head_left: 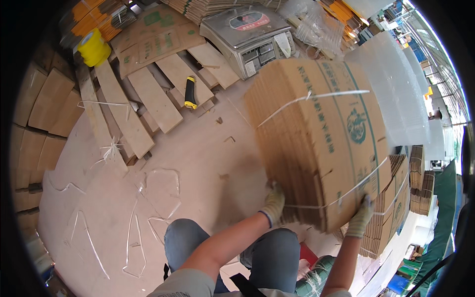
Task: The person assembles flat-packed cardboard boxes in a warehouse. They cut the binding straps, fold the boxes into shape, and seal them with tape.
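Note:
A thick bundle of flattened cardboard boxes (316, 143), brown with green print and tied with white straps, stands tilted in front of me. My left hand (274, 202), in a pale knitted glove, is closed on its lower left side by the end of a strap (341, 197). At its lower right edge, my right hand (362, 217), gloved alike, grips the bundle with the fingers partly hidden. A second tied bundle of flattened boxes (388, 218) stands close behind my right hand.
A wooden pallet (153, 94) at the upper left bears a yellow-and-black utility knife (190, 92), a cardboard sheet (153, 39) and yellow tape rolls (94, 48). Beyond the bundle are a weighing scale (247, 29) and bubble wrap (391, 84). Cut straps (133, 232) litter the floor.

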### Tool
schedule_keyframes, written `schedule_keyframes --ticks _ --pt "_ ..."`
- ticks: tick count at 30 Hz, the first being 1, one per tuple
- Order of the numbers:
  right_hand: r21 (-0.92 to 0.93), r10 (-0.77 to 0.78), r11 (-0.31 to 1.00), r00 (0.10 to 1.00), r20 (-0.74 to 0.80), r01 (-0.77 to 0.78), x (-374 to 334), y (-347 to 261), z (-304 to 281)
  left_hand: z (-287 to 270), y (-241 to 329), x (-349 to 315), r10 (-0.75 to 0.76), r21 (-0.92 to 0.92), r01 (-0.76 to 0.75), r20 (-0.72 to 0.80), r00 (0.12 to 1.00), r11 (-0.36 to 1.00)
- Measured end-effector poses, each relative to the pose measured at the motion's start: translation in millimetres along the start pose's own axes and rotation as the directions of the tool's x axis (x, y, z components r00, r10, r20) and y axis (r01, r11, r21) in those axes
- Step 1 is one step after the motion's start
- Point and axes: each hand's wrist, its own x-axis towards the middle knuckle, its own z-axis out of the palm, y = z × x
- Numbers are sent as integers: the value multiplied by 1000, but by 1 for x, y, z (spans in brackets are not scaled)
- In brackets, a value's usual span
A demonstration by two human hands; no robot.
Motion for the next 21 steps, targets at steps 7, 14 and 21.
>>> schedule_keyframes --ticks 7,14,21 --pt "-402 -215 889 975 61 221 121 -16 6 50 84 -1 146 18 -159 308 940 987" --pt "-829 -517 278 803 296 485 65 -67 69 -72 44 117 813 787 -440 -129 568 432" --pt "-627 -491 241 651 579 741 25 -97 107 -231 251 145 950 980 35 -201 238 198"
